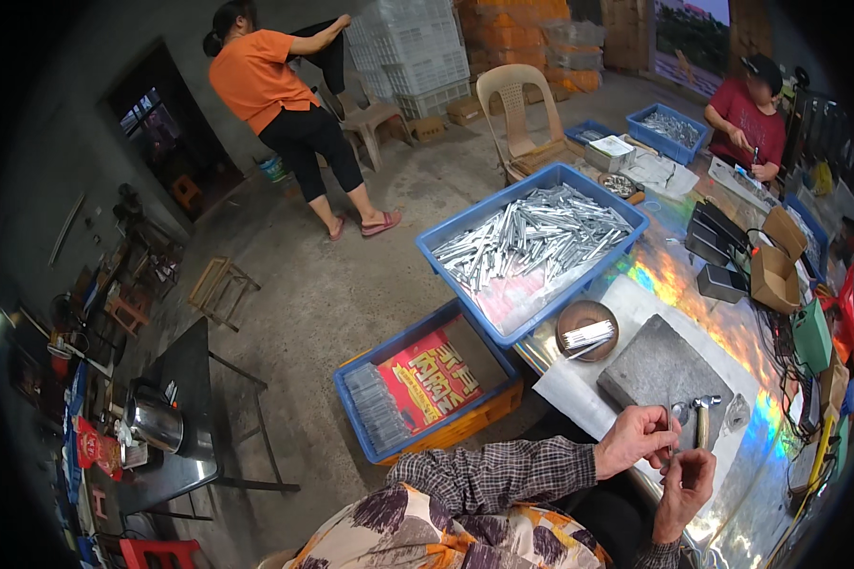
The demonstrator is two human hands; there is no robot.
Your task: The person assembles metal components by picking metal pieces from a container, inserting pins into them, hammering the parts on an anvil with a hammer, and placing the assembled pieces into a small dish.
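Observation:
My left hand (638,437) and my right hand (685,482) meet over the shiny table (721,322), pinching a thin silver metal piece (672,431) between their fingertips. Just beyond the hands lies a small hammer (701,414) on white paper, beside a grey stone block (659,368). A brown bowl (586,330) with a few silver pieces sits further left. Behind it a blue crate (531,242) is full of silver metal strips.
A second blue crate (427,384) with a red packet stands on the floor at left. Cardboard boxes (776,261), black cases and cables crowd the table's right. A person in red works at the far end; another in orange stands by stacked white crates.

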